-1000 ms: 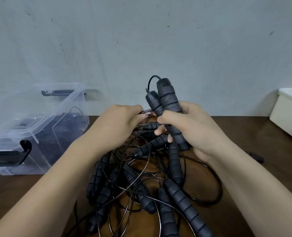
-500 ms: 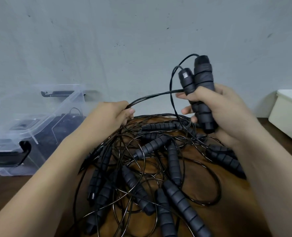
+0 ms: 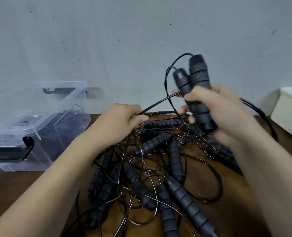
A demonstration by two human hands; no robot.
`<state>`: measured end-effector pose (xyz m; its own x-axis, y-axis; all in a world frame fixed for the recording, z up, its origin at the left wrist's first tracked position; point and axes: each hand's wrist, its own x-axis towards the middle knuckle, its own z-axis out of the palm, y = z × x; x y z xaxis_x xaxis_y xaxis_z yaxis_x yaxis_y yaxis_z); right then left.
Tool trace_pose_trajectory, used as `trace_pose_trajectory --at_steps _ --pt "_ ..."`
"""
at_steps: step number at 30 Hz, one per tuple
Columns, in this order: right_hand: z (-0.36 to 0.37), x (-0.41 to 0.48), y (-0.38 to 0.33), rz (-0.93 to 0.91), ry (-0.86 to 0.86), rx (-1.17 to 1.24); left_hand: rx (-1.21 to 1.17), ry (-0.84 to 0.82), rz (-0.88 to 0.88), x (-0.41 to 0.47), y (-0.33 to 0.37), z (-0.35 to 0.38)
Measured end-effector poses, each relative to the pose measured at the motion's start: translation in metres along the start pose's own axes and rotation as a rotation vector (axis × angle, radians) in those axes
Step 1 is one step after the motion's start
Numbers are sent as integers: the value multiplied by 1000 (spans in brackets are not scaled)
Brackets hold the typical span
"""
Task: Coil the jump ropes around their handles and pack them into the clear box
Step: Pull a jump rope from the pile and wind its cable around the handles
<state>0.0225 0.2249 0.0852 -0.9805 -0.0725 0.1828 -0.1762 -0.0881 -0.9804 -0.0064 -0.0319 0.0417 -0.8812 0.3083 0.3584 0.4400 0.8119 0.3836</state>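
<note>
Two handles [image 3: 197, 79] gripped by right hand [image 3: 227, 115] | left hand [image 3: 118, 122] pinches cord [image 3: 159, 101] | tangle [image 3: 159, 151] beneath | clear box [image 3: 70, 106] left, perhaps part-filled

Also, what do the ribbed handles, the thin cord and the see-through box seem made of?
The black ribbed handles in the right hand look like foam or soft rubber: matte, with ringed grooves. The thin black cord gripped by the left hand is probably plastic-coated wire: glossy, with bright glints. The clear storage box looks like hard transparent plastic; its contents show through the walls.

Brown wooden table [image 3: 254, 211] bearing tangled jump ropes [image 3: 152, 168], clear box [image 3: 39, 127], white container [image 3: 289, 113].
</note>
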Motion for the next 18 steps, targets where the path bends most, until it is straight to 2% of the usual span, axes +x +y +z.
trace_pose_trajectory --at_steps 6,13,18 --pt "-12 4 -3 -7 52 -20 -59 21 -4 0 1 -7" --pt "23 -11 17 -19 -111 -242 -14 50 118 -4 28 2" --pt "21 -9 16 23 -69 -216 22 -9 34 -4 18 7"
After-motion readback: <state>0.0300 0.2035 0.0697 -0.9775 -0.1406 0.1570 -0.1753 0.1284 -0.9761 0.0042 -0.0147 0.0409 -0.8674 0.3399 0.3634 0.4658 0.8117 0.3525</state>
